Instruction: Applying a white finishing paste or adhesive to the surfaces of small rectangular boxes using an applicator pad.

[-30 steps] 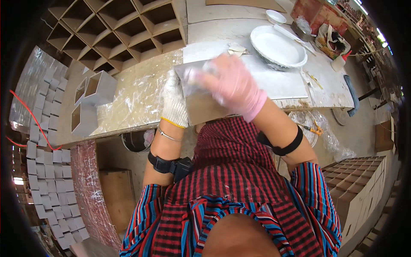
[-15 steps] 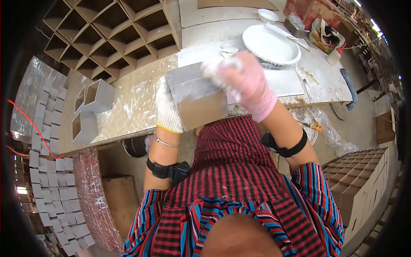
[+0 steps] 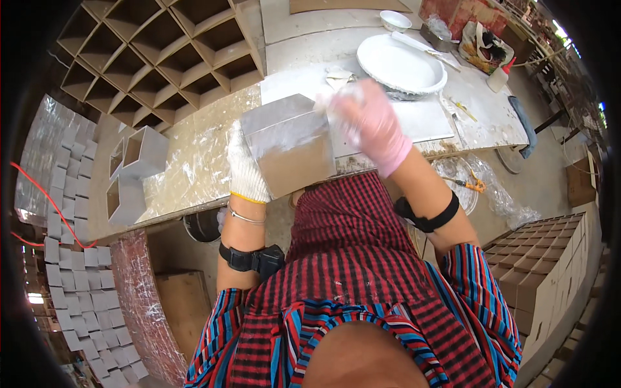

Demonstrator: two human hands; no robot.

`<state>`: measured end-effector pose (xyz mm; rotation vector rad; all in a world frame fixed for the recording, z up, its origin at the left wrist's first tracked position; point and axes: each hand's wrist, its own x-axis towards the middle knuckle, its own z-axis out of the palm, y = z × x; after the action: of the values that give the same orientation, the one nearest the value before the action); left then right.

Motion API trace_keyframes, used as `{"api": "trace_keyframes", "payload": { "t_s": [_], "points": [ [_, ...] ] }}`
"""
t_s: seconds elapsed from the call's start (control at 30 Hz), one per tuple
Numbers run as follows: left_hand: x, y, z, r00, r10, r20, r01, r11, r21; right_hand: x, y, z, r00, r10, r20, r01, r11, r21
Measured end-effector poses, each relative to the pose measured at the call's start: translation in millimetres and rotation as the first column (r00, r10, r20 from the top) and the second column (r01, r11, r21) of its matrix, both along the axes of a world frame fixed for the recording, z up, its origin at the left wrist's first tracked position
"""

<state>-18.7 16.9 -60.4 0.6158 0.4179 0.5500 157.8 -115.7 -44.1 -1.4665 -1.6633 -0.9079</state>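
My left hand [image 3: 246, 168], in a white knitted glove with a yellow cuff, grips the left side of a box [image 3: 292, 154] held at the bench's front edge. Grey-white coating covers the box's upper faces and part of the near face; the lower part is bare brown. My right hand [image 3: 375, 126], in a thin pink glove, is closed around a whitish wad [image 3: 343, 107] beside the box's upper right edge. Motion blurs the wad, so its kind and whether it touches the box are unclear.
A round white basin [image 3: 402, 64] of white material, a small bowl [image 3: 395, 21] and a red-capped bottle [image 3: 501, 75] stand on the bench. Grey-coated open boxes [image 3: 143, 152] sit at left, below a brown compartment rack [image 3: 162, 55]. Stacked dividers [image 3: 537, 252] stand lower right.
My right hand with the wad has shifted right relative to the box, from over its top face to its upper right edge. The left hand keeps its hold, and the whole view has shifted slightly.
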Motion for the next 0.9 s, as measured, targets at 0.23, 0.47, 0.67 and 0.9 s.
{"api": "trace_keyframes", "payload": {
  "t_s": [0.23,0.47,0.67,0.9],
  "points": [
    [-2,17,-25,0.956,-0.129,0.265,0.141,0.99,-0.028,10,-7,6,0.845,0.213,-0.491,-0.19,0.977,0.097],
    [-1,27,-37,0.785,-0.035,0.618,0.456,0.709,-0.538,-23,-10,24,0.646,0.375,-0.665,-0.622,0.763,-0.174],
    [0,27,-42,0.974,-0.145,0.173,0.122,0.983,0.138,-17,7,10,0.799,0.396,-0.453,-0.57,0.738,-0.36],
    [-8,30,-55,0.84,-0.311,0.444,0.338,0.941,0.02,7,22,9,0.675,0.32,-0.665,-0.539,0.829,-0.148]
  ]
}}
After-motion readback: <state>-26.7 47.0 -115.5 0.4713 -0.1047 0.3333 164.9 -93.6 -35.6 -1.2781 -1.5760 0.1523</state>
